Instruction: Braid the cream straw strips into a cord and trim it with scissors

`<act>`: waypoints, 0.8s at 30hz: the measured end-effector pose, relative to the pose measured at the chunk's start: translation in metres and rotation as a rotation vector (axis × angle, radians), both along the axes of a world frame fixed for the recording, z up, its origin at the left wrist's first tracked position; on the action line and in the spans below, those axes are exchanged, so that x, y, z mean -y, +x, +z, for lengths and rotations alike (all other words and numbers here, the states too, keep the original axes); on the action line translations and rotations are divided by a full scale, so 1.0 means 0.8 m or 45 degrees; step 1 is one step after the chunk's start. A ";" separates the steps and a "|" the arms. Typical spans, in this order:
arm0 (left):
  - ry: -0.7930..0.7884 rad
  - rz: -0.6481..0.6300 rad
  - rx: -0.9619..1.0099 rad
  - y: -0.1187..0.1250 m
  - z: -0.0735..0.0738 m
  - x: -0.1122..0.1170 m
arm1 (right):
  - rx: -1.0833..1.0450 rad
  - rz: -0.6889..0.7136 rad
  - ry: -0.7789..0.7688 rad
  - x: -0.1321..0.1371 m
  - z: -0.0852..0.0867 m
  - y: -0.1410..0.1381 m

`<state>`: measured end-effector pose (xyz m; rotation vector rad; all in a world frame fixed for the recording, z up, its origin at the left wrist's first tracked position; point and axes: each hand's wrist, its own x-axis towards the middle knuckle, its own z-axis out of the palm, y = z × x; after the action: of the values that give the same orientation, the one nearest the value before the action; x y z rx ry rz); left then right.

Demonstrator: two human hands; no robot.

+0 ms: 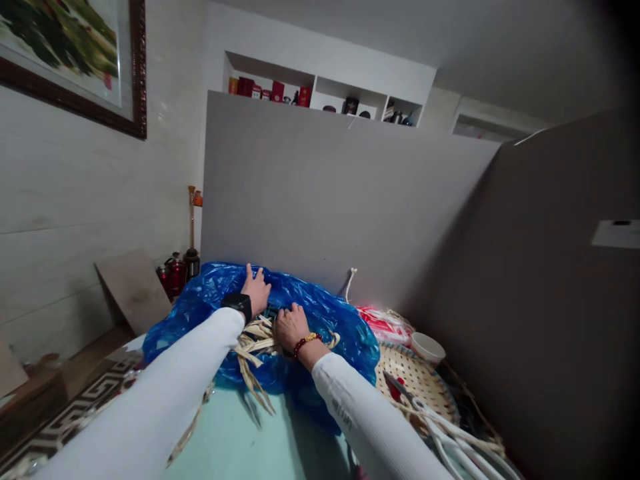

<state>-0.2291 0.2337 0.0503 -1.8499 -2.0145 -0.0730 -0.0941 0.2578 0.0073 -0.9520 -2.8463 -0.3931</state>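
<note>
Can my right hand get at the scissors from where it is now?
Probably yes: the scissors lie partly over the woven tray, beside the right sleeve, and the space above them looks free. The right hand would first have to leave the dry strips at the blue plastic.

Grey panel (320, 200) before white recessed shelves (330, 93), framed painting (75, 60) on the pale left wall (100, 193)
</note>
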 end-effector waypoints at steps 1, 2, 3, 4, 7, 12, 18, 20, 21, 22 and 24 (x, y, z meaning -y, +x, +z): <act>0.016 0.010 0.014 0.005 -0.002 -0.003 | 0.014 -0.029 0.002 -0.003 -0.001 -0.001; 0.029 0.019 0.029 0.009 -0.004 -0.005 | 0.031 -0.052 0.000 -0.005 -0.001 -0.002; 0.040 0.031 0.044 0.011 -0.005 -0.006 | 0.044 -0.065 -0.008 -0.007 -0.001 -0.003; 0.049 0.047 0.059 0.012 -0.005 -0.006 | 0.054 -0.071 -0.016 -0.008 -0.001 -0.004; 0.072 0.136 0.117 0.007 -0.002 -0.005 | 0.067 -0.075 -0.039 -0.010 0.002 -0.007; 0.101 0.319 0.259 -0.007 0.008 -0.011 | 0.030 -0.094 -0.061 -0.011 0.005 -0.007; 0.078 0.361 0.372 -0.009 0.013 -0.014 | -0.042 -0.097 -0.123 -0.012 -0.001 -0.003; 0.063 0.351 0.385 -0.011 0.013 -0.013 | -0.072 -0.126 -0.147 -0.012 -0.003 -0.004; 0.055 0.344 0.387 -0.013 0.013 -0.013 | -0.084 -0.149 -0.160 -0.012 -0.004 -0.005; 0.046 0.334 0.387 -0.014 0.013 -0.013 | -0.092 -0.173 -0.176 -0.012 -0.004 -0.006; 0.024 0.297 0.384 -0.017 0.015 -0.012 | -0.088 -0.217 -0.211 -0.014 -0.003 -0.009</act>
<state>-0.2427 0.2433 0.0625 -1.6592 -2.4101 -0.3210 -0.1013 0.2688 0.0051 -1.2184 -2.7787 -0.1368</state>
